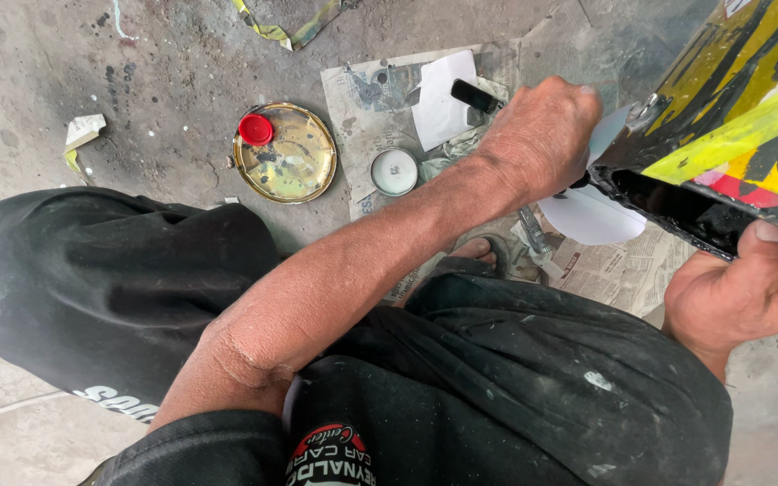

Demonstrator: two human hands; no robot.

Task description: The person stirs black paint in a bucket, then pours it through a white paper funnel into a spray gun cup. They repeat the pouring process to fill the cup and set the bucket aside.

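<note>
A yellow, black and red painted panel (740,126) is held at the right of the view, tilted, with its dark lower edge facing down. The right hand (731,297) is closed on that lower edge from beneath, the thumb pressed up against it. The left hand (542,135) is curled into a fist against the panel's left end; something dark is gripped in it, but what it is cannot be told. A sheet of white paper (587,216) is seen just under the panel, over newspaper (623,270) spread on the concrete floor (164,81). On the floor near the left hand, a small round white lid (394,171) is set on the newspaper, and beside it lies a round brass-coloured tin lid (285,157) with a red cap (256,130) resting at its rim. Black trousers (92,279) cover the knees below.
</note>
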